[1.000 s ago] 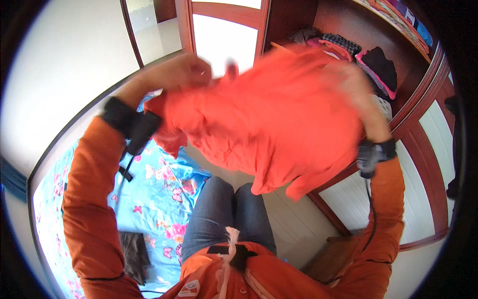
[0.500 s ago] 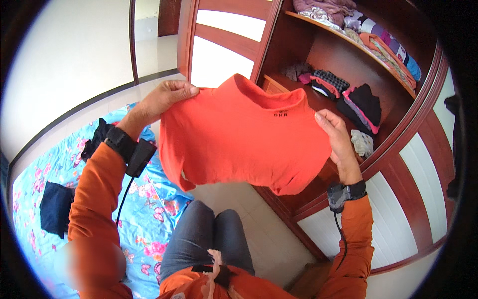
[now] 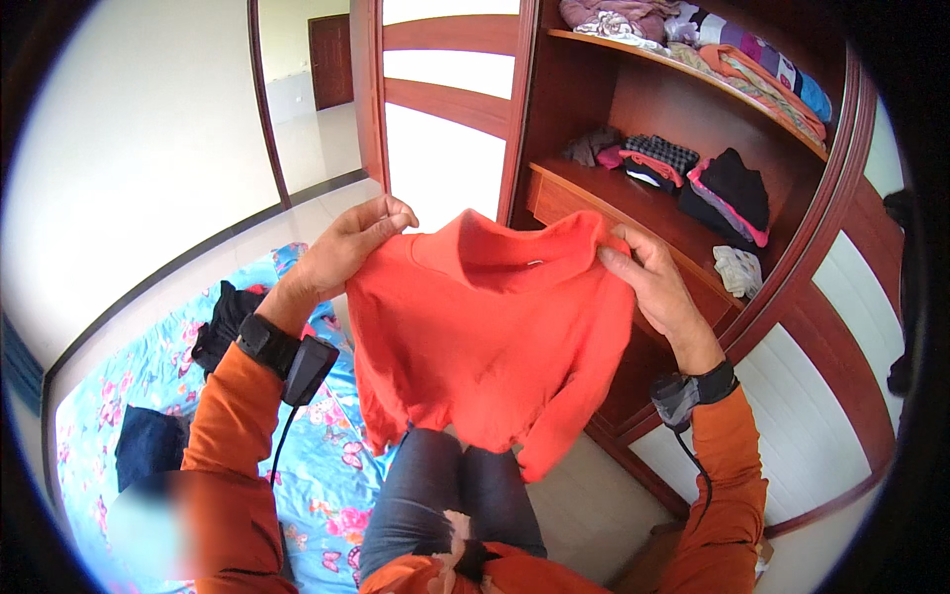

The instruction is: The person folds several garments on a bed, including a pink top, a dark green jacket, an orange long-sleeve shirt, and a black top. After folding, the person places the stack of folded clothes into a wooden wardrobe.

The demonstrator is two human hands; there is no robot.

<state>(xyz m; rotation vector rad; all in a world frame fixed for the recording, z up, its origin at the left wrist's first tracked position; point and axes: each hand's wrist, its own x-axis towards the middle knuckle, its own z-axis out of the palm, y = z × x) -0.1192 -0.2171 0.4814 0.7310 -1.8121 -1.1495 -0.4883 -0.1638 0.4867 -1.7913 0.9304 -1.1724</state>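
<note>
An orange-red high-necked sweater (image 3: 485, 337) hangs spread out in front of me, its wide collar at the top and its sleeves drooping at both sides. Thumb and fingers of my left hand (image 3: 351, 247) pinch its left shoulder. On the other side, my right hand (image 3: 658, 282) grips the right shoulder close to the collar. The lower edge of the sweater hangs over my knees. Both wrists carry a black strap with a small device and a cable.
Left of me is a bed with a blue floral cover (image 3: 341, 540), holding a dark folded garment (image 3: 148, 445) and a rumpled black one (image 3: 230, 322). An open wardrobe (image 3: 574, 188) ahead to the right has folded clothes (image 3: 727, 193) and bedding (image 3: 762, 84) on its shelves.
The sweater has dropped lower and now hangs more upright, its sleeves falling downward. My hands have come closer together, the right one shifting toward the collar.
</note>
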